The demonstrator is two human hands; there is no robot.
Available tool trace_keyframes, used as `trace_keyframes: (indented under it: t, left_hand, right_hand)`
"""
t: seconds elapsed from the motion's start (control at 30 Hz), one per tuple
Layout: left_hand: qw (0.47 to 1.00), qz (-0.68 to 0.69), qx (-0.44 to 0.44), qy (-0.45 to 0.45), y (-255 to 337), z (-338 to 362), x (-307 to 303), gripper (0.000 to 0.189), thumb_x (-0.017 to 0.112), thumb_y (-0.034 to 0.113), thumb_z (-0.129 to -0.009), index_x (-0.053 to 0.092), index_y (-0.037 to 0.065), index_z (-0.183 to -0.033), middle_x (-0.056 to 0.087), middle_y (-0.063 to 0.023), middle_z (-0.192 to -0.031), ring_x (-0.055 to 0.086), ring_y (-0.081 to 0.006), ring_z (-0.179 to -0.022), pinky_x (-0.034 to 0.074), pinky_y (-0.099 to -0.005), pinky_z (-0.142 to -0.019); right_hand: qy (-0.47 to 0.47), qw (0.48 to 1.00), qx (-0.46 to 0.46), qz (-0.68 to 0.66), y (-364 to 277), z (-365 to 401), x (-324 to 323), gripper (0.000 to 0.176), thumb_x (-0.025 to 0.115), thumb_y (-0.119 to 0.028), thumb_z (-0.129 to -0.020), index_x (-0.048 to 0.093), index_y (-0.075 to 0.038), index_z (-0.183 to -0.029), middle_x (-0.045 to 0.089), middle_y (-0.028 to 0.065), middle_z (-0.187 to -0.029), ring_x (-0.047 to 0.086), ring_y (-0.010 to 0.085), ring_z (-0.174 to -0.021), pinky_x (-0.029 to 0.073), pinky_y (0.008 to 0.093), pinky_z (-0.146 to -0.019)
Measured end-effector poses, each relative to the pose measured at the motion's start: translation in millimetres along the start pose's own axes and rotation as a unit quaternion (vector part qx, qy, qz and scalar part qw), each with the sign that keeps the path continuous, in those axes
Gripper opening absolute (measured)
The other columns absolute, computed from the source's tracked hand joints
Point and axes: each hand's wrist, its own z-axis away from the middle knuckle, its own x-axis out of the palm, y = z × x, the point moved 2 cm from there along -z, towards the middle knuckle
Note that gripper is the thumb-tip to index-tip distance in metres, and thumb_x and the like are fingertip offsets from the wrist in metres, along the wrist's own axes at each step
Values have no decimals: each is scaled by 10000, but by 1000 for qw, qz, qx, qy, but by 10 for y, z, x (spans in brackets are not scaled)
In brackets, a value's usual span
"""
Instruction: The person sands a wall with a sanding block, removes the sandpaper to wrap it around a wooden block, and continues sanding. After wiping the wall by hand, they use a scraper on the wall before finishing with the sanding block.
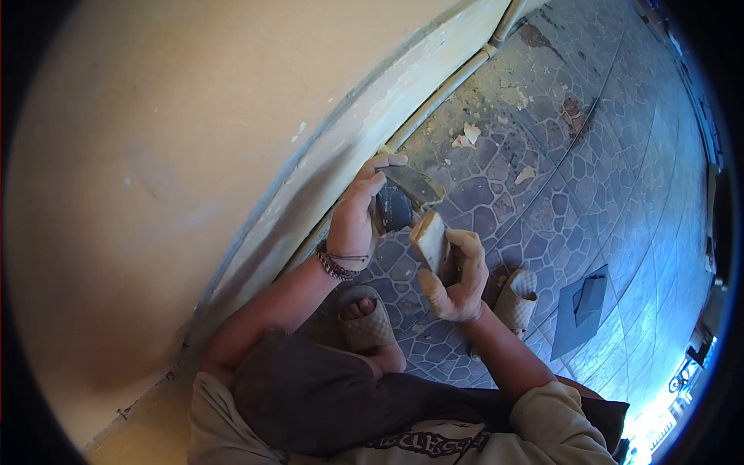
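Near the foot of the wall, my left hand (358, 208) is closed around a curled dark grey sheet (396, 206) that looks like sandpaper, its edges dusted pale. My right hand (463, 280) grips a worn, flat beige block (428, 236) between thumb and fingers. The block's upper end comes close to the lower edge of the sheet. Pale dust coats the fingers of both hands.
A cream wall (194, 139) with a scraped lower band rises on the left. Along its foot runs a pipe (442, 93). Flakes (467, 136) lie on the stone-patterned floor (496, 186). A grey sheet (581, 311) lies right of my slippered feet.
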Motion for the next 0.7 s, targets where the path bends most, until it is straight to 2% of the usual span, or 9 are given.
trace_keyframes:
  t: [0.07,0.13,0.2,0.27,0.3,0.4,0.5,0.6,0.7]
  left_hand:
    - [998,57,8,16,6,-19,8,318,361,215,-980,501,32,-1199,615,-106,-1016,609,-174,-929,487,-320,-852]
    - [995,84,32,35,-2,-36,10,285,391,218,-981,527,32,-1149,620,-97,-999,609,-171,-926,476,-318,-870]
    - [1000,6,23,16,-26,-29,-21,287,410,252,-980,512,46,-1150,611,-149,-1106,603,-200,-997,467,-338,-912]
    - [989,-142,24,17,-108,-25,-108,212,470,212,-978,508,62,-1122,602,-172,-1187,605,-195,-1023,470,-331,-924]
    - [989,-140,43,20,-112,-13,-100,196,499,173,-962,519,58,-1120,607,-139,-1156,589,-160,-998,463,-305,-907]
    - [992,-95,72,32,-81,17,3,284,572,51,-914,493,45,-1187,614,-86,-1136,553,-88,-955,458,-248,-860]
    - [992,-116,51,18,-93,69,-10,337,554,59,-925,443,41,-1242,621,-99,-1146,563,-99,-968,462,-255,-863]
    - [998,-56,29,-7,-99,55,10,294,519,50,-935,447,31,-1219,626,-149,-1162,587,-141,-1020,467,-277,-909]
    - [999,-32,2,-15,-91,55,-30,272,502,45,-934,445,24,-1199,626,-168,-1152,595,-169,-1041,468,-299,-936]
  right_hand:
    - [-28,999,-8,14,-111,-64,28,566,757,-205,-735,486,45,-1163,559,195,-968,571,281,-801,472,347,-713]
    - [-29,997,52,45,-121,-121,82,562,758,-194,-734,491,41,-1169,563,189,-971,575,282,-795,477,351,-711]
    - [-2,990,129,58,-121,-158,125,548,764,-156,-729,505,32,-1173,569,179,-959,580,283,-774,480,353,-700]
    - [-13,991,103,84,-193,-286,167,557,760,-140,-744,487,30,-1199,575,189,-973,596,288,-794,488,355,-721]
    - [-17,991,89,97,-226,-331,196,561,758,-133,-752,479,29,-1211,578,194,-979,604,291,-804,492,356,-732]
    - [49,975,200,-79,-290,-304,339,584,746,-115,-778,440,29,-1254,580,213,-1028,617,309,-886,505,346,-762]
    - [31,972,220,-77,-379,-255,348,622,730,-122,-803,393,36,-1301,569,236,-1077,609,337,-959,522,342,-773]
    - [-1,991,50,124,-419,-333,345,684,726,-134,-805,354,43,-1352,553,248,-1103,595,356,-950,533,359,-728]
    - [-44,992,19,119,-347,-347,369,711,709,-133,-817,323,55,-1384,539,249,-1103,586,363,-910,529,387,-714]
